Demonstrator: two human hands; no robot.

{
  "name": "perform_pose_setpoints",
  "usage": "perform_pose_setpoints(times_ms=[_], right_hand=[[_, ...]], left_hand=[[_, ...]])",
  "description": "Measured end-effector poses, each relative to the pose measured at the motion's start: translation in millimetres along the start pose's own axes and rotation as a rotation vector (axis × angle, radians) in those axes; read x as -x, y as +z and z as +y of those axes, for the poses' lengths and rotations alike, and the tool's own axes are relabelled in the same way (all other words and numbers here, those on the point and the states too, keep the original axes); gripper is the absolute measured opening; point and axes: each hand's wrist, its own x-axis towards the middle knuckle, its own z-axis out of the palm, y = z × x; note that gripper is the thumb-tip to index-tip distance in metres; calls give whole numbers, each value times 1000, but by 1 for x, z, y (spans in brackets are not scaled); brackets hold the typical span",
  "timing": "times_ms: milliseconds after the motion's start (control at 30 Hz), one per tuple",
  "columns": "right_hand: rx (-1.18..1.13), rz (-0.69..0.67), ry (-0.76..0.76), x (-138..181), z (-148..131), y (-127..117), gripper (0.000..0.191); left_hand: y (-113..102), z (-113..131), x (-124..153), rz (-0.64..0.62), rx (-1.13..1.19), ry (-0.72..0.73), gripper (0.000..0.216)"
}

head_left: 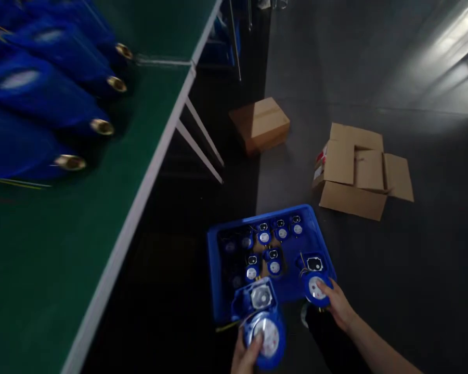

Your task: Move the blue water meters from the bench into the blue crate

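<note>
My left hand (248,353) grips a blue water meter (271,340) with a round white dial and a clear square window, thumb on the dial. It is held above the near edge of a blue plastic crate (212,275). In my right hand (337,301) is a second blue water meter (315,291), held over the crate's right near corner, with thin wires at its top. Inside the crate, several similar meters (274,266) stand in rows with their dials up. The crate's left side lies in deep shadow.
To the left runs a green-topped table (113,208) with a pale edge, carrying several blue meters (58,98) with brass ends. A closed cardboard box (271,119) and an open cardboard box (343,200) sit on the dark floor beyond the crate. White table legs (198,150) stand nearby.
</note>
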Motion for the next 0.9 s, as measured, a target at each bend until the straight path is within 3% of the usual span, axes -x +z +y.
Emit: perform_pose_setpoints(times_ms=[100, 167, 233, 333, 433, 600, 767, 900], right_hand=[[4, 102, 50, -111, 19, -37, 52], [-1, 115, 81, -173, 34, -55, 47], [-14, 90, 98, -226, 52, -69, 45], [-47, 35, 79, -290, 79, -83, 42], [-74, 15, 32, -343, 100, -93, 37], [-74, 17, -5, -397, 120, -105, 31], [-50, 32, 3, -407, 135, -106, 29], [-50, 26, 34, -413, 141, -105, 31]], left_hand=[[74, -66, -137, -113, -54, -65, 56], [104, -107, -217, -157, -103, -96, 46], [119, -144, -282, -170, -141, -118, 42], [125, -192, -349, -169, -140, -90, 41], [129, -230, -385, -174, -110, -16, 39], [138, -266, -408, -78, -149, 141, 40], [111, -262, -420, 51, -289, 254, 47], [88, -250, -435, -32, -332, 237, 47]])
